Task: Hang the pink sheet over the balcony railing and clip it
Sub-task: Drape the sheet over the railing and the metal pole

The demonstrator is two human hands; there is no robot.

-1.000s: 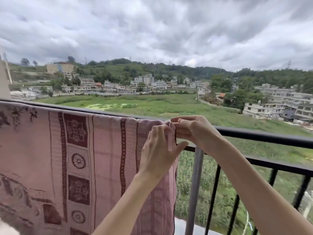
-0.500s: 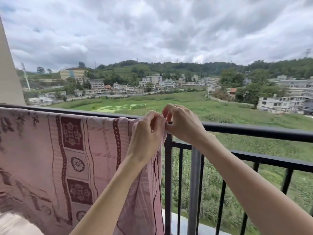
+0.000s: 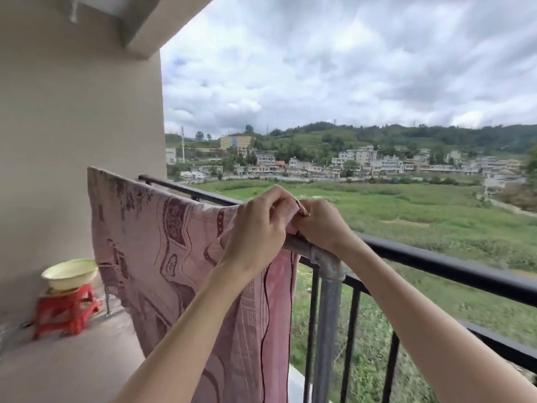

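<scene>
The pink sheet [image 3: 162, 257], patterned in dark red, hangs over a grey metal pipe rail [image 3: 325, 263] just inside the black balcony railing [image 3: 436, 258]. Its right edge drops beside the pipe's elbow joint. My left hand [image 3: 255, 228] grips the sheet's top right corner, fingers closed on the cloth. My right hand [image 3: 319, 225] meets it from the right and pinches the same bunched corner above the pipe. A small dark band shows between the fingers; whether it is a clip I cannot tell.
A red plastic stool [image 3: 65, 311] with a pale yellow basin [image 3: 69, 273] on it stands at the left by the beige wall [image 3: 72, 126]. The concrete balcony floor [image 3: 72, 367] lies below. Beyond the railing are fields and houses.
The view has swung left and back, so the wall, stool and sheet's far end now show. Both hands have stayed together on the sheet's top right corner.
</scene>
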